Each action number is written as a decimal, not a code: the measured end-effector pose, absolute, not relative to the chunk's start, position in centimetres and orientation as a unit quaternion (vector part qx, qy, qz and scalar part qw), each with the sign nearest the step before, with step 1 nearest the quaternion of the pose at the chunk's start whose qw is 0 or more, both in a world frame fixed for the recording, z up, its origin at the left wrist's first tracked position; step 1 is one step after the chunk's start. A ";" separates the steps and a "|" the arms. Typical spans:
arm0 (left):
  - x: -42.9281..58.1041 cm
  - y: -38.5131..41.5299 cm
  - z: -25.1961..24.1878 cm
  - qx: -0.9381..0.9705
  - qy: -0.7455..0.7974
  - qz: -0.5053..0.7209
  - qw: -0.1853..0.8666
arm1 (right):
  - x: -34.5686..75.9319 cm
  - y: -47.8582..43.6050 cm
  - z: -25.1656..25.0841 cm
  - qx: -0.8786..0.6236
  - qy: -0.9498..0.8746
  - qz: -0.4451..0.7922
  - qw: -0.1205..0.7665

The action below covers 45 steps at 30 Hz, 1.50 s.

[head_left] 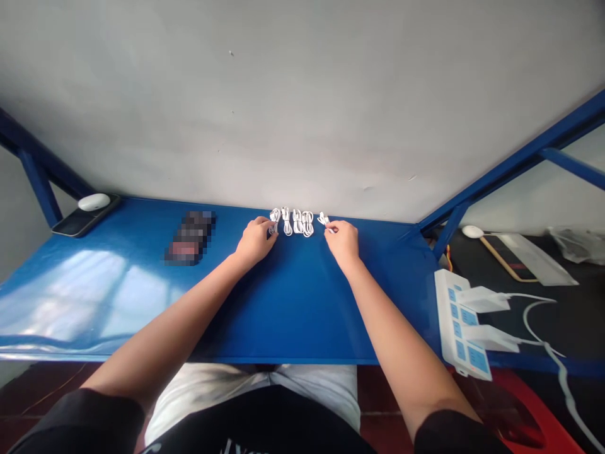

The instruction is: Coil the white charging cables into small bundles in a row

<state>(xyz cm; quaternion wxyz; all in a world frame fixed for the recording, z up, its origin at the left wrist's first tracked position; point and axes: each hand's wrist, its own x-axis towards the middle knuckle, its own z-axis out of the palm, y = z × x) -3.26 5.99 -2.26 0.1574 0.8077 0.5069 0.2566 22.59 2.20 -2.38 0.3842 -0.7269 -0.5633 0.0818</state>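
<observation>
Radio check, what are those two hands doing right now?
Left hand on the leftmost coiled white cable. Right hand pinching a small white cable coil. Further coiled white cables between them, on the blue metal tabletop.

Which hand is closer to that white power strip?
Right: the right hand sits left of the white power strip in view; the left hand lies farther left.

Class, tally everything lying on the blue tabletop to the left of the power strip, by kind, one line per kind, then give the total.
White cable bundles: 5
Dark flat slabs: 1
White round pucks: 1
Pixelated, unreadable objects: 1
Total: 8
</observation>
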 end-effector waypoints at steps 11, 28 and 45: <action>-3.3 4.7 -2.0 0.819 0.527 0.201 0.111 | 16.0 -0.9 -2.7 -0.615 -0.687 0.109 0.371; -4.0 2.7 -3.7 0.837 0.488 0.217 0.122 | 15.3 -1.5 -3.2 -0.581 -0.678 0.250 0.375; -4.1 2.7 -3.6 0.836 0.483 0.224 0.132 | 16.1 -1.5 -3.3 -0.585 -0.648 0.297 0.387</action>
